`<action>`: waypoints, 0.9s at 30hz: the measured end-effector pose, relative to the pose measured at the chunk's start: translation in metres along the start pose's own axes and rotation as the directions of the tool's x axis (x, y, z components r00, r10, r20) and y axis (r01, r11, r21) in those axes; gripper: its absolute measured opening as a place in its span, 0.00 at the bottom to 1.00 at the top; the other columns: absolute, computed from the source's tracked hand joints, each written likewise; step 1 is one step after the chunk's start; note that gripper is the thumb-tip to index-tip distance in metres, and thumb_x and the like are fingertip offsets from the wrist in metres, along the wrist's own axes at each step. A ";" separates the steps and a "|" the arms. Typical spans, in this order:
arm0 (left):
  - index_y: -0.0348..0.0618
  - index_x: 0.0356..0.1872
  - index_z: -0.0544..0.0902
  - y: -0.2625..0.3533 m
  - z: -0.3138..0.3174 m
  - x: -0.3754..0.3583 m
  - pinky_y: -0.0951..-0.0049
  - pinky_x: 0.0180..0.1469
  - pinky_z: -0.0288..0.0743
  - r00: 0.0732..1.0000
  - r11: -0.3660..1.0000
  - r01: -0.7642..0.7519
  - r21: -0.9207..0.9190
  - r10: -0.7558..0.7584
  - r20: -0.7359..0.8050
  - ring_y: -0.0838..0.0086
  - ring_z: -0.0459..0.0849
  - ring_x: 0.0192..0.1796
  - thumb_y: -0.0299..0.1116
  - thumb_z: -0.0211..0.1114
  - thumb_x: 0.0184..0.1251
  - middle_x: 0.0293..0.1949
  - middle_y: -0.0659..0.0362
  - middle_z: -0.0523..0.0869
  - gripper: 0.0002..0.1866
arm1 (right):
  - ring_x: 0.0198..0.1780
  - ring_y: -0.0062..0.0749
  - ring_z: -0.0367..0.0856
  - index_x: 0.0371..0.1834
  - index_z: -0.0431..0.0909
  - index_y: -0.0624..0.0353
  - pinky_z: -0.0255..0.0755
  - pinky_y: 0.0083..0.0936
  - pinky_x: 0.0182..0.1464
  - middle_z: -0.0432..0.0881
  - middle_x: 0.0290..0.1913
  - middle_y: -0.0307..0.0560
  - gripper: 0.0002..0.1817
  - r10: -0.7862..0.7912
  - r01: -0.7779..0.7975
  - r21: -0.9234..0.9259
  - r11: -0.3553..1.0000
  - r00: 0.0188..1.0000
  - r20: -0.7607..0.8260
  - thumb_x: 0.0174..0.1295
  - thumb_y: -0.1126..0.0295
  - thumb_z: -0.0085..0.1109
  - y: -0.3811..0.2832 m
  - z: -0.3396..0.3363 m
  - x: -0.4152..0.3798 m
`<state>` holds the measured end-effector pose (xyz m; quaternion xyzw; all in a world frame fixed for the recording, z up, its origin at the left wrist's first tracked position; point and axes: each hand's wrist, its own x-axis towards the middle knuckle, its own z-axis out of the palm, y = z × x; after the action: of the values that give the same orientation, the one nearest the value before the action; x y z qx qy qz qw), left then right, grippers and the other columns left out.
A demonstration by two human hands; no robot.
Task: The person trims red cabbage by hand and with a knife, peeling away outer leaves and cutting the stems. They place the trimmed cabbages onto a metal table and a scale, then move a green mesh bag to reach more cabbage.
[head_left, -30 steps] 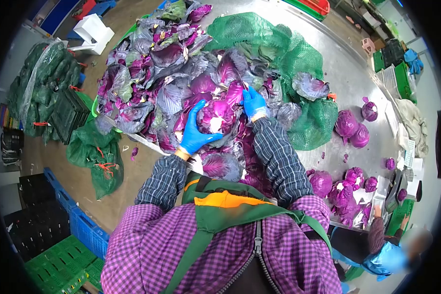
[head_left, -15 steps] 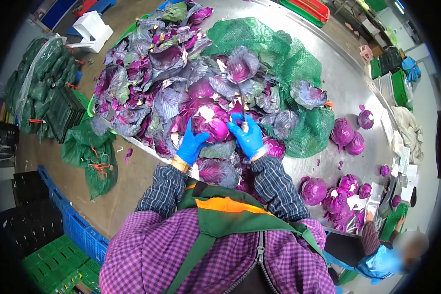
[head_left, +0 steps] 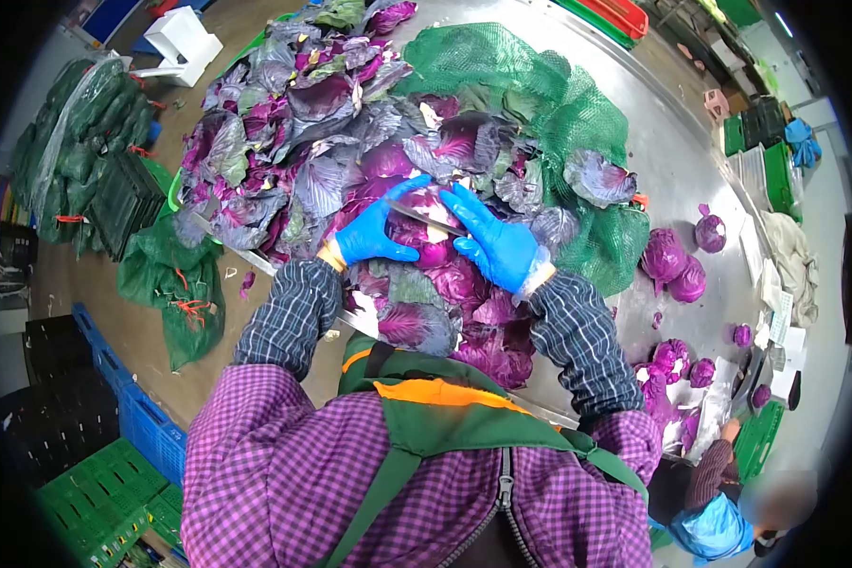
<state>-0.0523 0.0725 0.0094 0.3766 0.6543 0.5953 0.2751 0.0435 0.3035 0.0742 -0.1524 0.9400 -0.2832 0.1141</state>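
Observation:
A red cabbage with a pale cut stem sits among loose leaves in front of me. My left hand, in a blue glove, curves round its left side, thumb below and fingers above. My right hand, also blue-gloved, is closed on a knife; its handle is hidden in the palm. The blade lies across the top of the cabbage and points toward my left hand. Trimmed outer leaves are heaped to the left and beyond. More red cabbage shows just below the hands.
Green netting lies on the metal table. Several cabbages rest to the right. At lower right is another person in a blue apron. Filled net bags and blue crates stand on the floor at left.
The knife has swung from pointing away from me to lying across the cabbage. My left hand has shifted up along the cabbage's side, and my right hand has turned inward over it.

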 end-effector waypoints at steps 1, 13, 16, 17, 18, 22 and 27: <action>0.44 0.72 0.55 0.007 0.002 0.004 0.60 0.74 0.48 0.998 0.997 0.058 -0.058 -0.056 0.042 0.64 0.56 0.74 0.39 0.80 0.37 0.71 0.53 0.60 0.58 | 0.50 0.53 0.80 0.75 0.47 0.35 0.78 0.45 0.42 0.55 0.73 0.55 0.33 0.005 -0.005 0.003 1.000 1.000 -0.001 0.68 0.53 0.47 0.002 -0.003 0.002; 0.39 0.73 0.51 -0.011 0.012 0.011 0.65 0.75 0.46 0.960 0.975 0.132 0.181 -0.171 0.220 0.65 0.56 0.74 0.39 0.83 0.32 0.72 0.52 0.58 0.64 | 0.34 0.32 0.85 0.58 0.76 0.55 0.75 0.30 0.30 0.85 0.34 0.56 0.20 0.306 -0.096 0.377 0.921 0.777 -0.551 0.68 0.57 0.54 0.062 0.052 0.045; 0.39 0.73 0.50 -0.011 0.020 0.012 0.65 0.75 0.45 0.992 0.995 0.075 -0.069 -0.068 0.108 0.66 0.54 0.74 0.38 0.82 0.35 0.73 0.52 0.56 0.62 | 0.25 0.24 0.81 0.58 0.75 0.60 0.73 0.24 0.26 0.84 0.30 0.47 0.22 0.587 -0.155 0.809 0.568 0.764 -0.266 0.68 0.57 0.54 0.072 0.059 0.050; 0.40 0.74 0.50 -0.010 0.020 0.012 0.65 0.75 0.44 0.994 0.994 0.060 -0.096 -0.051 0.101 0.66 0.52 0.75 0.37 0.82 0.37 0.74 0.53 0.54 0.62 | 0.20 0.18 0.76 0.57 0.76 0.62 0.69 0.19 0.22 0.81 0.25 0.40 0.21 0.649 -0.108 0.902 0.419 0.730 -0.214 0.68 0.58 0.55 0.073 0.056 0.048; 0.40 0.74 0.50 -0.008 0.021 0.011 0.65 0.75 0.44 0.993 0.993 0.064 -0.099 -0.054 0.102 0.66 0.52 0.75 0.37 0.82 0.37 0.74 0.53 0.54 0.62 | 0.19 0.17 0.75 0.56 0.76 0.60 0.66 0.18 0.19 0.80 0.23 0.39 0.20 0.705 -0.213 0.904 0.370 0.698 -0.124 0.68 0.59 0.55 0.077 0.053 0.051; 0.43 0.73 0.53 0.016 0.026 0.005 0.63 0.75 0.45 0.998 0.997 0.047 0.055 -0.049 0.037 0.64 0.51 0.76 0.39 0.82 0.36 0.73 0.51 0.55 0.61 | 0.21 0.19 0.76 0.57 0.75 0.61 0.68 0.19 0.22 0.82 0.25 0.41 0.20 0.718 -0.183 0.910 0.372 0.679 -0.157 0.67 0.60 0.56 0.066 0.048 0.047; 0.43 0.70 0.60 0.008 0.058 0.002 0.60 0.73 0.52 0.980 0.890 0.000 0.455 0.091 -0.179 0.56 0.58 0.73 0.43 0.83 0.33 0.69 0.49 0.62 0.58 | 0.56 0.34 0.78 0.65 0.65 0.67 0.69 0.27 0.58 0.80 0.54 0.54 0.37 0.515 -0.206 0.708 0.676 0.819 -0.253 0.58 0.56 0.66 0.027 0.046 0.016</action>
<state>-0.0048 0.1072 0.0092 0.3853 0.7897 0.4667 0.1003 0.0366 0.2964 0.0198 0.1578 0.7926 -0.5890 0.0033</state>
